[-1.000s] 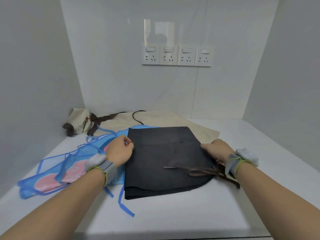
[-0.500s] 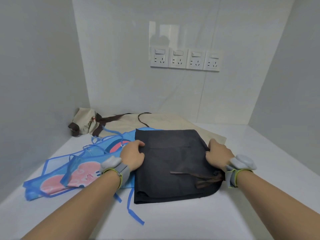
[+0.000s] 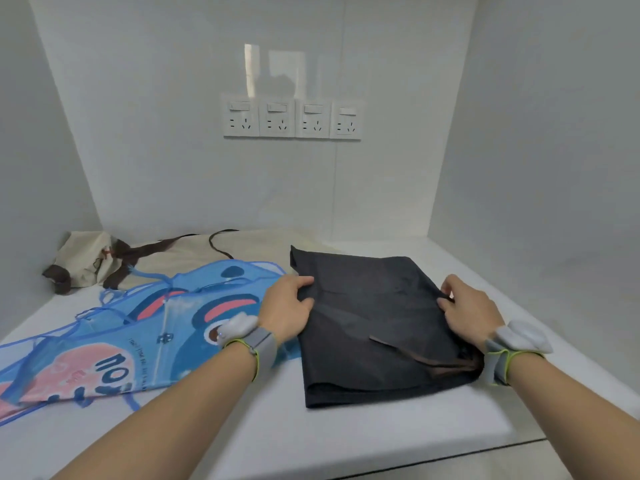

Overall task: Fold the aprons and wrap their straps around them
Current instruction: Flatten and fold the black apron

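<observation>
A black apron, folded into a rough rectangle, lies flat on the white bench, right of centre and close to the person. Its brown straps trail loosely across its near right corner, beside the right wrist. The left hand grips the apron's left edge, fingers curled with a fold of dark cloth pinched under the thumb. The right hand holds the right edge in the same way, its fingertips tucked into the fabric. Both wrists carry a grey band with a pale device on top. Just left of the black apron, and partly under the left wrist, a blue apron with a pink and dark cartoon print lies spread out, reaching to the left border of the view, its thin blue straps scattered around it. Behind both, a beige apron lies flat toward the back wall, with dark brown straps curling on top of it. In the far left corner sits a bundled beige apron wrapped in brown strapping. Four white wall sockets with switches stand in a row on the back wall above the bench.
</observation>
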### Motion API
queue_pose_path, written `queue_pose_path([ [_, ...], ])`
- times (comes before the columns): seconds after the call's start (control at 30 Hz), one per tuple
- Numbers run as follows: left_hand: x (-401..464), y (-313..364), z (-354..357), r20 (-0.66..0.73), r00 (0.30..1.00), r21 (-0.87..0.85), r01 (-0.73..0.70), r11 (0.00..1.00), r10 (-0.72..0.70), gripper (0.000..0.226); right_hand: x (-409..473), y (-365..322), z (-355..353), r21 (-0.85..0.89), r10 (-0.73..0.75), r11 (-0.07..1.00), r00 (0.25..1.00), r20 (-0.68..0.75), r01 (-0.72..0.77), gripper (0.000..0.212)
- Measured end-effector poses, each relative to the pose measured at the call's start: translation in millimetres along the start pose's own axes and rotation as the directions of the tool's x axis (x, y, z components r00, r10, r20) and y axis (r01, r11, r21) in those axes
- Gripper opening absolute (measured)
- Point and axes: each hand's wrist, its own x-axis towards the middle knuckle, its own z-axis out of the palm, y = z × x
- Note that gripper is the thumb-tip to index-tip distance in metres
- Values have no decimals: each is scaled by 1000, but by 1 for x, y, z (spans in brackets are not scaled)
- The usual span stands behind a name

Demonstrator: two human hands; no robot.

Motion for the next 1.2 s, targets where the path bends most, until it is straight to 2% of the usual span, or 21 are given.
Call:
queue_pose_path([
  [0.13, 5, 45, 69, 129, 988, -45, -76, 996, 81, 48, 0, 81, -34, -164, 90, 982, 996, -23, -92, 10],
  [0.2, 9, 61, 94, 156, 983, -51, -94, 994, 101, 57, 6, 99, -52, -239, 123, 963, 992, -35, -127, 14],
  [0.23, 12, 67, 104, 157, 982, -26, -104, 994, 106, 63, 7, 103, -57, -275, 134, 951, 990, -44, -140, 19],
  [0.3, 16, 76, 118, 133, 986, 140, -124, 982, 105, 68, 7, 101, -54, -384, 77, 918, 994, -78, -101, 37],
  [0.37, 15, 80, 128, 169, 980, 268, -145, 952, 102, 67, -1, 86, -38, -454, -5, 891, 1000, -16, -3, 51],
  [0.43, 12, 82, 141, 248, 965, 305, -161, 939, 85, 65, -5, 75, -17, -378, 21, 925, 990, 143, 35, 64],
  [0.53, 12, 83, 155, 283, 956, 356, -184, 916, 82, 62, 2, 81, 5, -283, 120, 958, 948, 296, -33, 72],
  [0.73, 9, 95, 162, 322, 944, 329, -187, 926, 76, 65, 17, 106, -4, -269, 5, 958, 931, 366, 101, 66],
  [0.9, 4, 83, 141, 326, 938, 202, -190, 961, 117, 61, 19, 98, -12, -254, 6, 962, 922, 387, 100, 65],
  [1.03, 0, 65, 100, 231, 942, 155, -282, 947, 243, 43, 5, 42, -14, -93, -155, 976, 926, 343, 198, 61],
  [1.2, -6, -3, 11, 175, 968, 284, -225, 932, 180, 38, -16, -65, 10, 106, -394, 918, 850, 350, 382, 57],
])
